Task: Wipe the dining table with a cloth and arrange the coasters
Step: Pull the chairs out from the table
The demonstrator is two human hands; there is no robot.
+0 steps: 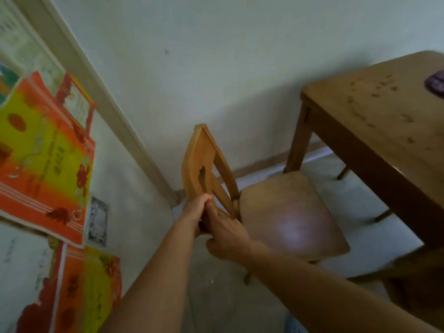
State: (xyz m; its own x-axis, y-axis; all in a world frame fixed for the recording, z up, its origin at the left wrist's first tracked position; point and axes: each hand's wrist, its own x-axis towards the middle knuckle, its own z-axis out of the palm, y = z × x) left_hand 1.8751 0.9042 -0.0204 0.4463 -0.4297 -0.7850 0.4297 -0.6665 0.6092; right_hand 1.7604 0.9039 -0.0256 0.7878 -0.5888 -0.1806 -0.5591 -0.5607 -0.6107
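**Both grips on the chair, cloth out on the table**

Our two arms reach up from the bottom of the frame and meet at centre. The left grip (199, 209) is clenched round the edge of the chair (288, 212) backrest, knuckles up. The right grip (227, 235) sits just below, touching it, fingers laid over the same edge and thumb on the near side, so it's grasping the chair too.

The backrest leans toward the wall (216, 56) and the seat points right, its far corner near a table (384, 121) leg. The table fills the upper right, its top dotted with dark marks. The purple cloth (436, 82) lies on the table at the far right edge of the frame, well apart from both grips.

For room, there's bare floor (216, 296) at lower centre between our arms. Orange-and-yellow posters (45, 150) crowd the left side.
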